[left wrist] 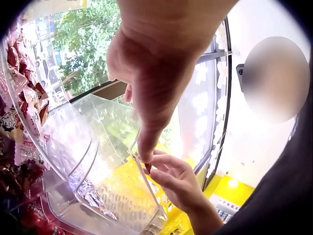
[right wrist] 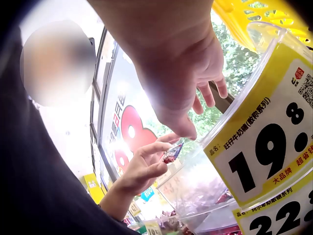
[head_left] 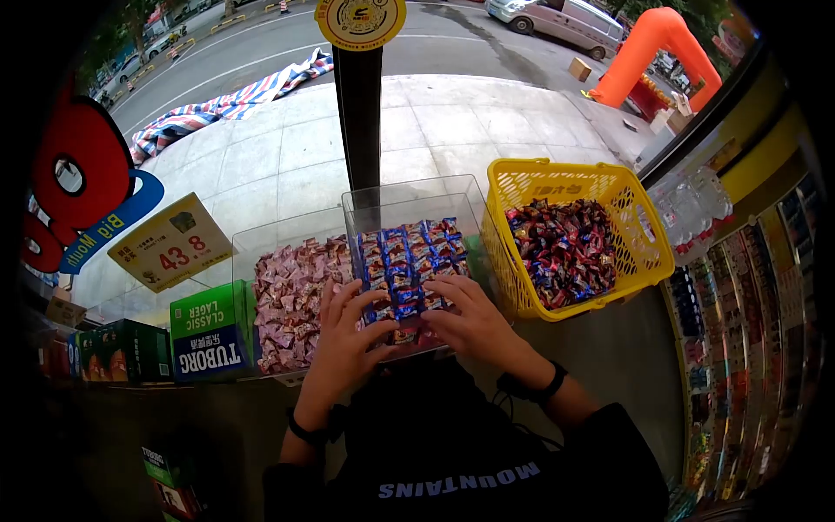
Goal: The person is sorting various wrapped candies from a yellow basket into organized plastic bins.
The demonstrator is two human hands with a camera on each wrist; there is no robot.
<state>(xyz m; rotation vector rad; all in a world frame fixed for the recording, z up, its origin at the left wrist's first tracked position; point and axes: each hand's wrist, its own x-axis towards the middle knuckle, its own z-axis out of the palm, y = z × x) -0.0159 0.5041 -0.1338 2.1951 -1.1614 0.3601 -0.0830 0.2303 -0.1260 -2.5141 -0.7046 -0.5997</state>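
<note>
My left hand [head_left: 348, 331] is over the left side of a clear plastic bin [head_left: 417, 193], its thumb and index finger curved. In the right wrist view this left hand [right wrist: 139, 169] pinches a small wrapped candy [right wrist: 172, 153], blue and red. Over the bin's right side is my right hand [head_left: 474, 322]. The left wrist view shows the right hand [left wrist: 181, 183] with a dark red wrapped candy [left wrist: 147, 167] between its fingertips. Below both hands, blue-wrapped candies [head_left: 396, 252] lie in neat rows, with red wrappers near the front.
Pink-wrapped candies [head_left: 291, 278] fill the bin on the left. To the right stands a yellow basket [head_left: 648, 239] with loose dark red and blue candies [head_left: 557, 252]. A green beer carton [head_left: 209, 322] is at the left. A black post [head_left: 358, 122] rises behind the bins.
</note>
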